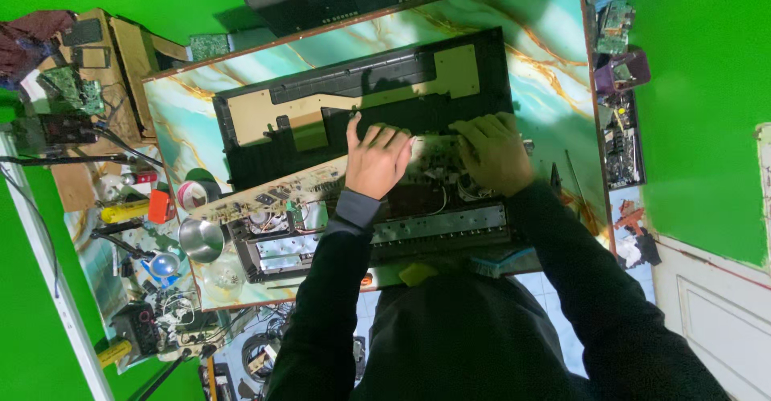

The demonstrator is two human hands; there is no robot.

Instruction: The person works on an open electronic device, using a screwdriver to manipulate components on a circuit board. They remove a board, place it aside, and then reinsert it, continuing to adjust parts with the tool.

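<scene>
Marbled table (554,56): metal bowl (201,240), tape roll (191,195) flank circuit board (281,192).

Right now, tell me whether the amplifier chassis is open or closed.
Open: the amplifier chassis has no cover, exposing its circuit board under both hands.

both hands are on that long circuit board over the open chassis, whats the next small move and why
Probably lift the circuit board a little at the hand end. The left hand and right hand both press flat on it, its far end already juts past the open chassis, and wires beneath it call for a slow, shallow raise.
</scene>
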